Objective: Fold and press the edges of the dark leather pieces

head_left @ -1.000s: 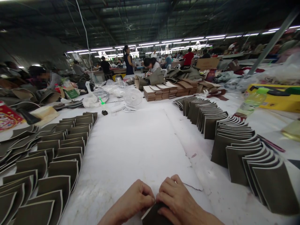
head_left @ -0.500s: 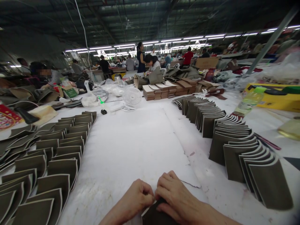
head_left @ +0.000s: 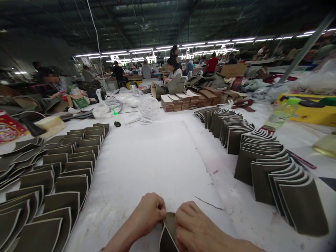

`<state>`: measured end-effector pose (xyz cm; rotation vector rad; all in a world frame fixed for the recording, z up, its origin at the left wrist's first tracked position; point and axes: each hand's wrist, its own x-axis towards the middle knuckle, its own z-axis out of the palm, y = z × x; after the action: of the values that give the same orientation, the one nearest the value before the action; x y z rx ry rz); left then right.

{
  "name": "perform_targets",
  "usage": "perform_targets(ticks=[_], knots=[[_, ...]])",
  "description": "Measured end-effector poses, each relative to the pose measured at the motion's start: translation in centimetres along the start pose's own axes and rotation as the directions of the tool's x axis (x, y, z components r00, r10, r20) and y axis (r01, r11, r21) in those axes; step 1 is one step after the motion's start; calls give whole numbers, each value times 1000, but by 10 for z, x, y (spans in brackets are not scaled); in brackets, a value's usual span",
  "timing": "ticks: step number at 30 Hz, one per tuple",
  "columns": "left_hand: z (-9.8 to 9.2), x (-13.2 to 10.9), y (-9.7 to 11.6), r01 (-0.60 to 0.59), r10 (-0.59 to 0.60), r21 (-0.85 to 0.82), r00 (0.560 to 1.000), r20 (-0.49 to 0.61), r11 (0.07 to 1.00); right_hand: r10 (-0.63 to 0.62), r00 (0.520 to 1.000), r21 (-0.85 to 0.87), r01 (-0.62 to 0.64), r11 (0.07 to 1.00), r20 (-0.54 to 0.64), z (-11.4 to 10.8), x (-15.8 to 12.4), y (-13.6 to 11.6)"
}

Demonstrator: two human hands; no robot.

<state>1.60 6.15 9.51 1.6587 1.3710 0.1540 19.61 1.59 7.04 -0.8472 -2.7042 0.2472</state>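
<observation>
A dark olive sheet piece [head_left: 170, 224] with a pale cut edge stands bent between my hands at the bottom of the view. My left hand [head_left: 151, 212] is closed at its upper left corner, fingers curled in a pinch. On the right side of the piece, my right hand [head_left: 193, 227] grips it with bent fingers; the thumb is hidden. The lower part of the piece runs out of view.
Overlapping rows of similar olive pieces [head_left: 67, 203] lie on the left. A curved row of standing pieces [head_left: 301, 199] lines the right. Farther back are a white fan [head_left: 148, 107], brown stacked panels [head_left: 181, 100], a bottle [head_left: 283, 113] and people at work.
My left hand has moved slightly up and left, and my right hand slightly down. The piece now shows upright and bent between them, where the hands covered more of it before.
</observation>
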Motion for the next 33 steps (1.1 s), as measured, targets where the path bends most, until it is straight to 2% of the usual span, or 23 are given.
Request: perform_targets(ticks=[2,3,6,8,10,13,15,20,23,28,33], knots=[[-1,-4,-1,-39,46,-68,992,114,997,-26,995,38,30,999,-100,-3,-3,-2],[0,-6,-2,-62,78,-102,984,160,993,-14,994,77,23,997,-110,-6,-5,-3],[4,-12,-9,-105,142,-178,967,212,978,86,996,224,-83,971,-3,-15,-9,-2],[7,-18,-15,-109,155,-219,966,206,970,143,986,311,-163,936,87,-13,-13,0],[10,-25,-21,-114,165,-253,967,192,961,207,971,383,-237,893,118,-8,-18,0],[17,-35,-29,-88,147,-286,971,190,954,314,929,439,-370,819,197,-1,-21,-1],[23,-38,-32,-56,101,-243,979,177,968,332,906,414,-416,809,262,-2,-19,-3],[33,-36,-37,-60,66,-54,991,115,997,317,906,290,-395,872,281,-4,-9,-7],[34,-35,-38,-92,97,-47,989,108,995,318,902,252,-393,884,293,-2,-7,-7],[35,-35,-40,-146,150,-47,985,89,988,305,893,289,-403,868,330,-4,-9,-5],[37,-36,-37,-130,135,-93,989,53,987,282,921,369,-369,853,269,-11,-10,-5]])
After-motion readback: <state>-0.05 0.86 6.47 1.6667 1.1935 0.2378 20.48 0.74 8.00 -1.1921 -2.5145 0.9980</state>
